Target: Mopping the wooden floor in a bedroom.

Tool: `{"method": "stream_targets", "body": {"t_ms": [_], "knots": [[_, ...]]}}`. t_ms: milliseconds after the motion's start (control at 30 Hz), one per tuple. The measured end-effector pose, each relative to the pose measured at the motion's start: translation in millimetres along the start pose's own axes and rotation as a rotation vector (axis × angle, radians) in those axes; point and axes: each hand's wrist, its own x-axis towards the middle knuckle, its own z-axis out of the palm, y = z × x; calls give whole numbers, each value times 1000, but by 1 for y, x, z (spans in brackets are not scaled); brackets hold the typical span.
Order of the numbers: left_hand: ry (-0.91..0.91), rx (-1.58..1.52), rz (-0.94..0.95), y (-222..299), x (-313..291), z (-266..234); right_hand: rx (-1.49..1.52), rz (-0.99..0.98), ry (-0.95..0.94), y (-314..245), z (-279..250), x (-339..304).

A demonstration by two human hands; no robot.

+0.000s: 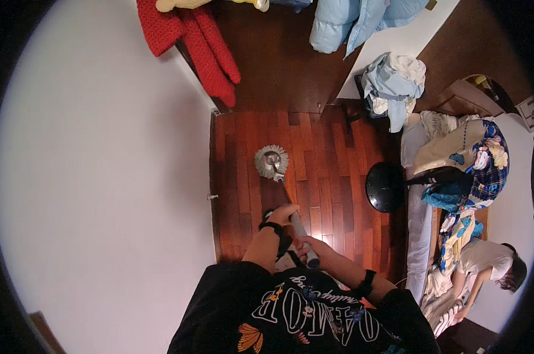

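A round string mop [271, 162] with pale grey strands and a shiny metal disc rests on the reddish-brown wood floor [326, 183] ahead of me. From its head a thin pole slants back toward my body and ends in a light grey grip [302, 231] with a dark cap. My left hand [283, 215] is closed around the pole, farther from my body. Nearer to me, my right hand [314, 248] wraps the grip close to the capped end. A dark band circles each wrist.
A white wall [113, 153] runs along the left, with a small doorstop [213, 196] at its base. Ahead stands a dark wooden door [273, 65] beside hanging red knitwear [211, 65]. To the right are a black round stool [385, 187], a bed [417, 230] with bedding, and another person [482, 259] bending over it.
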Motion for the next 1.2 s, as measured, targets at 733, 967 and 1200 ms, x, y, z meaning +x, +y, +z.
{"method": "stream_targets", "body": {"t_ms": [733,967,1200], "knots": [[593,-897,-399,-8,24,259,-698,103,416,0,-194,-121],[599,-1015,-277,-1,73,192,-954,105,451,-57,-130,-82],[580,-789,-437,38,106,132,-836,167,442,-116,-76,-72]]}}
